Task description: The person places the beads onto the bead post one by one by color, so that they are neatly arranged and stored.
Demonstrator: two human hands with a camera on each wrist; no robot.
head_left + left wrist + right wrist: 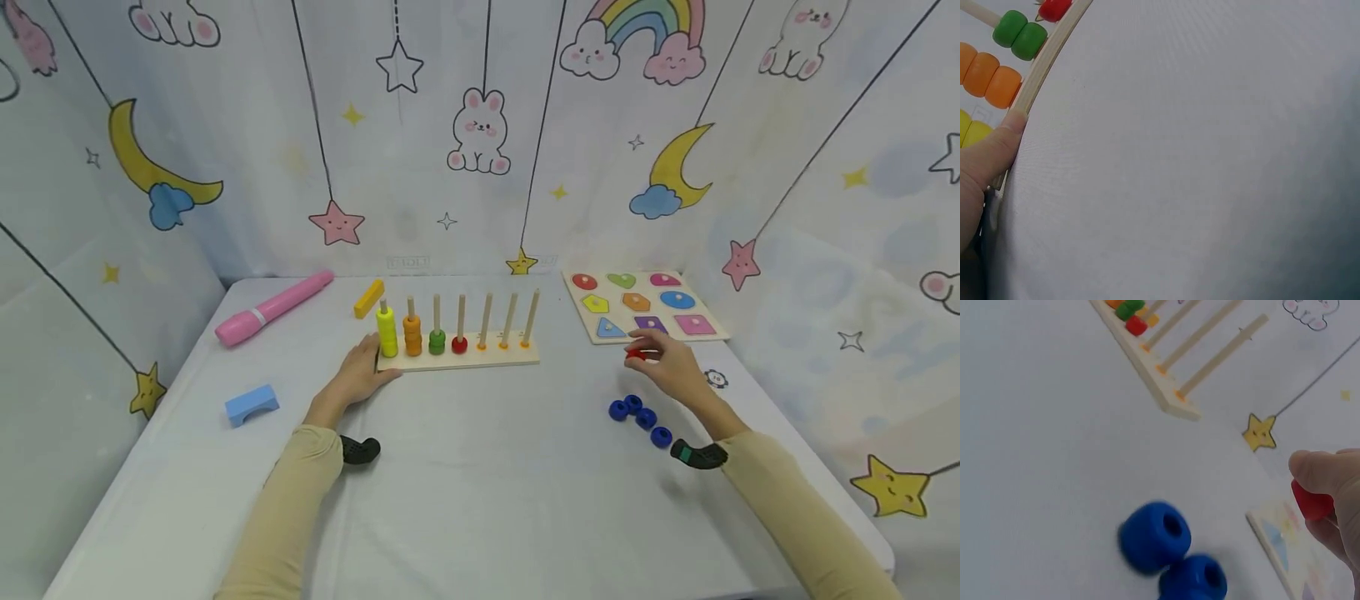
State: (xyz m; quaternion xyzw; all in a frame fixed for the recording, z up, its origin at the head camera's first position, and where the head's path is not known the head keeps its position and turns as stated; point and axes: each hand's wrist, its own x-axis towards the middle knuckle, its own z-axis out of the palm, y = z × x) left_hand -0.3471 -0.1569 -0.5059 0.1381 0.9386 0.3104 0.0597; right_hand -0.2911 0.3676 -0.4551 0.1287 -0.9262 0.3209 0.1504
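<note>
A wooden stacking board (pixel 465 360) with upright pegs carries yellow, orange and green beads, and a single red bead (pixel 460 344) on its fourth peg. My left hand (pixel 358 371) holds the board's left end, thumb (pixel 1007 134) along the front edge and the other fingers at the end and behind. Between thumb and fingers my right hand (pixel 667 367) pinches another red bead (pixel 1313 501), raised over the table at the right. Several blue beads (pixel 646 418) lie loose on the table below that hand. The three pegs at the right end hold no beads.
A shape puzzle board (pixel 705 327) lies at the back right, just beyond my right hand. To the left are a pink stick-shaped object (pixel 273 308), a yellow block (pixel 369 299) and a blue arched block (pixel 252 405). A patterned curtain (pixel 420 167) hangs behind the table.
</note>
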